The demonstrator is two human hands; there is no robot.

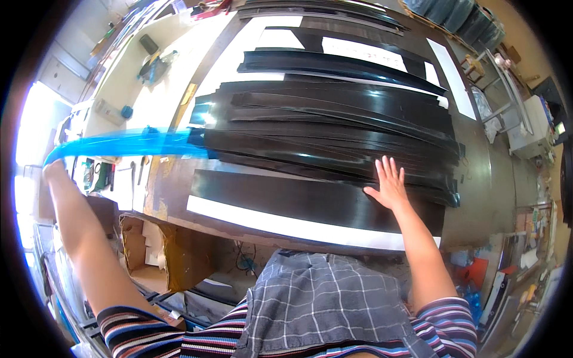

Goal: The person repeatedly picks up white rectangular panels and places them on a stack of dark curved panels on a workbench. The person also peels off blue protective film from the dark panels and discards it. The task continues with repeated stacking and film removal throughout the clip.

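My left hand [54, 169], stretched out at the far left, grips one end of a translucent blue plastic film [125, 143]. The film runs taut to the right, to the left end of a pile of glossy black strips [334, 128]. My right hand [390, 184] lies with its fingers spread on the front right part of that pile. In front of the pile lies a flat black strip [286, 192], with a white strip [310, 230] along the table's near edge. The fingers of my left hand show only in part.
More black strips [340, 68] lie farther back on the brown table [483, 173]. A tape dispenser [156, 67] sits at the back left on a white surface. Below the near edge stands an open cardboard box [170, 253]. Large dark rolls [459, 18] are at the far right.
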